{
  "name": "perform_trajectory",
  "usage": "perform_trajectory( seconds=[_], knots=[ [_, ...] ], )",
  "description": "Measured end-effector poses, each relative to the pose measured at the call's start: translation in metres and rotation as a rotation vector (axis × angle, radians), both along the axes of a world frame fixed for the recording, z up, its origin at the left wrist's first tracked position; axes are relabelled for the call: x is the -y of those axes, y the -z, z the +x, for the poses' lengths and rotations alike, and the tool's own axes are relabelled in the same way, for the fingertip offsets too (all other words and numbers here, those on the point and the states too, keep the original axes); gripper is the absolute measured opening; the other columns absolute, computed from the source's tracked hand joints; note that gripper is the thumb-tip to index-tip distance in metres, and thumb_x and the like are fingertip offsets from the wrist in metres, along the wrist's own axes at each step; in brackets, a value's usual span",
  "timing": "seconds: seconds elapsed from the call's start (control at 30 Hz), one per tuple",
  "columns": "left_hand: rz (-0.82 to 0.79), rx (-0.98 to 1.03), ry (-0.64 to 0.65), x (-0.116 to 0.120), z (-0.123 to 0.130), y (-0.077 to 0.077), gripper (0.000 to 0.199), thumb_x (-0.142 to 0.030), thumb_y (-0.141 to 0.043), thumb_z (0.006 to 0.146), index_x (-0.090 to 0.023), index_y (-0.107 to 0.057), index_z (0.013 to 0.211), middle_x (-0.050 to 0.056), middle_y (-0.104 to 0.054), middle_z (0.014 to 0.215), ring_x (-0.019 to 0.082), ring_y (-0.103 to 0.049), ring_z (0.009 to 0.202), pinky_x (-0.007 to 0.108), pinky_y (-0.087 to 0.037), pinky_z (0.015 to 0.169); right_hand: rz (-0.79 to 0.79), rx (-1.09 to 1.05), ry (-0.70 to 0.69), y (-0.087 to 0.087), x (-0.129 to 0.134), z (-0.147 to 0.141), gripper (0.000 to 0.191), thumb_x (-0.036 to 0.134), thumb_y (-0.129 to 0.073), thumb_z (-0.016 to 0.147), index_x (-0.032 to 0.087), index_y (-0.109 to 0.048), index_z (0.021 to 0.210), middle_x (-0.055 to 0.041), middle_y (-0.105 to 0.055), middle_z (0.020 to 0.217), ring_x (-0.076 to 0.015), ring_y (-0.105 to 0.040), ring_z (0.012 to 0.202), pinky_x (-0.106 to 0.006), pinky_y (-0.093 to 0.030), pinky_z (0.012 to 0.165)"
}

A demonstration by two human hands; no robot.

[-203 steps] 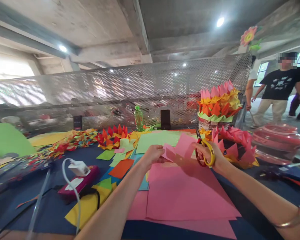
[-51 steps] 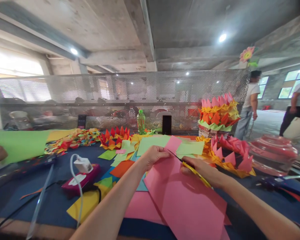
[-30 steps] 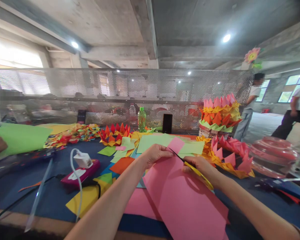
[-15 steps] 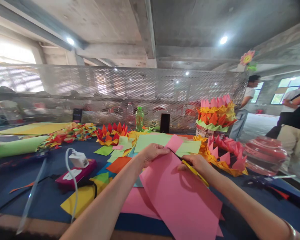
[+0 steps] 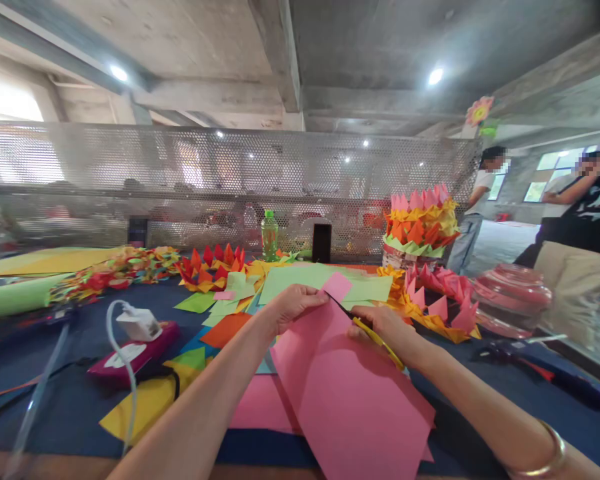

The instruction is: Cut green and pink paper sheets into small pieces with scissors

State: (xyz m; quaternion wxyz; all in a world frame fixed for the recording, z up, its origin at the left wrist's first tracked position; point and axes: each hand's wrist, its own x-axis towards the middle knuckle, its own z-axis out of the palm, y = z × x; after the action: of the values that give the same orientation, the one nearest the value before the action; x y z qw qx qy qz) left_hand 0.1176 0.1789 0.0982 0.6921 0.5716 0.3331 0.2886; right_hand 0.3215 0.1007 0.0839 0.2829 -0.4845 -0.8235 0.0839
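A large pink sheet slants over the table toward me. My left hand pinches its upper edge, close to where a small pink flap stands out at the top. In my right hand are scissors with yellow handles; their dark blades lie across the sheet just below the flap, their tips near my left fingertips. Green sheets lie behind my hands, and more pink paper lies under the large sheet.
Left are a purple power strip with a white charger, yellow paper and paper scraps. Behind stand a green bottle and a phone. Right are folded paper petals, a pink jar and a glue gun. People stand beyond.
The whole view has shifted slightly, so things appear further left. The small pink flap looks a little more turned from the sheet. Both hands keep their holds.
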Motion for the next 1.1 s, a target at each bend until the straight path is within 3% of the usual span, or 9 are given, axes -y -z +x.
perform_trajectory(
  seconds=[0.43,0.67,0.93,1.1],
  knots=[
    [0.054,0.03,0.006,-0.001,0.0,0.002,0.036,-0.04,-0.084,0.055,-0.011,-0.07,0.072,0.003,-0.069,0.069,0.011,-0.059,0.062,0.023,-0.042,0.062,-0.01,0.049,0.0,-0.002,0.002,0.001,0.036,0.047,-0.055,0.087,0.019,-0.045,0.067,0.006,-0.041,0.059,-0.011,-0.039,0.056,-0.022,-0.024,0.052],
    [0.083,0.011,0.085,0.003,0.005,0.005,0.033,-0.036,-0.082,0.058,-0.013,-0.072,0.078,0.003,-0.069,0.073,0.011,-0.058,0.065,0.025,-0.041,0.067,-0.036,0.067,-0.006,-0.002,0.004,0.0,0.042,0.056,-0.046,0.088,0.02,-0.043,0.068,0.0064,-0.039,0.059,-0.0108,-0.035,0.054,-0.023,-0.022,0.051],
    [0.122,0.002,0.128,0.009,0.008,0.005,0.028,-0.038,-0.08,0.063,-0.013,-0.07,0.072,-0.003,-0.06,0.058,0.006,-0.045,0.051,0.021,-0.033,0.055,-0.044,0.031,-0.023,-0.005,0.008,-0.001,0.046,0.059,-0.039,0.09,0.02,-0.04,0.066,0.006,-0.036,0.059,-0.0113,-0.033,0.056,-0.024,-0.022,0.051],
    [0.169,0.0,0.13,0.006,0.008,0.008,0.033,-0.043,-0.079,0.061,-0.013,-0.067,0.067,-0.004,-0.054,0.055,0.005,-0.04,0.05,0.021,-0.028,0.052,-0.029,0.024,0.037,0.0,0.004,-0.002,0.049,0.059,-0.041,0.089,0.02,-0.032,0.061,0.0063,-0.031,0.056,-0.0109,-0.031,0.055,-0.024,-0.02,0.05]
  ],
)
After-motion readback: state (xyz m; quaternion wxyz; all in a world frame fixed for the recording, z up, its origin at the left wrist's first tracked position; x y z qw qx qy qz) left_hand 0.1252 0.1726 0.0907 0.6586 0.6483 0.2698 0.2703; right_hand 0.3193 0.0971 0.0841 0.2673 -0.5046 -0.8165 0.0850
